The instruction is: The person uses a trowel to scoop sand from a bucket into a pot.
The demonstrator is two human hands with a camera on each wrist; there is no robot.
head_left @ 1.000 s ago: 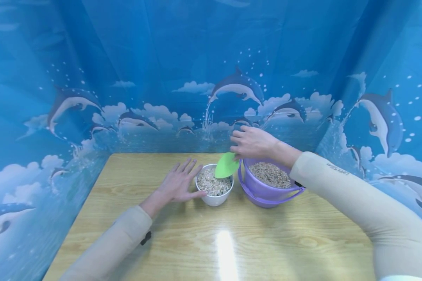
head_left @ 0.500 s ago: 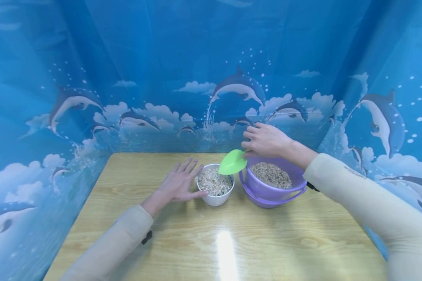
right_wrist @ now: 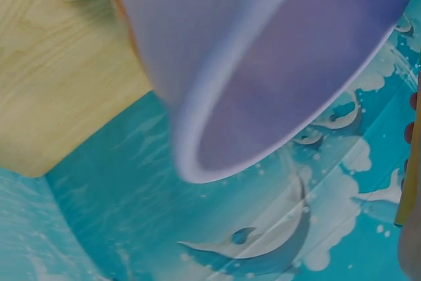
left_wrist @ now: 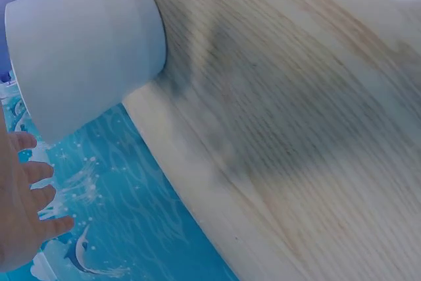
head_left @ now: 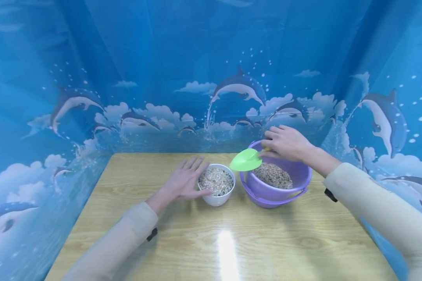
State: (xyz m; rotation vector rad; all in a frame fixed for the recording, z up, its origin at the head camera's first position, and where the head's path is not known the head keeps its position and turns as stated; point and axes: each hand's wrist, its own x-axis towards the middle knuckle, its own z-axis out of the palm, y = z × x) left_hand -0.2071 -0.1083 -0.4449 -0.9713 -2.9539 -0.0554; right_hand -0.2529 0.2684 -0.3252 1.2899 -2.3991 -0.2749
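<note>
Left hand (head_left: 184, 181) is spread wide, thumb at the rim of the white bowl (head_left: 216, 201), set in from the table (head_left: 274, 242) edge at the back. Slim gap, then the green scoop (head_left: 246, 160) over the purple bucket's (head_left: 269, 191) left rim, handle gripped by the right hand (head_left: 285, 144). Decent wood stretch right of that.

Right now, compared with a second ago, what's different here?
The right hand, gripping the green scoop, has moved rightward, carrying it from over the white bowl toward the purple bucket; in the head view its blade now overlaps the bucket's left side. Nothing was let go or newly grasped. The left hand stays at the bowl; bowl and bucket haven't visibly moved.
</note>
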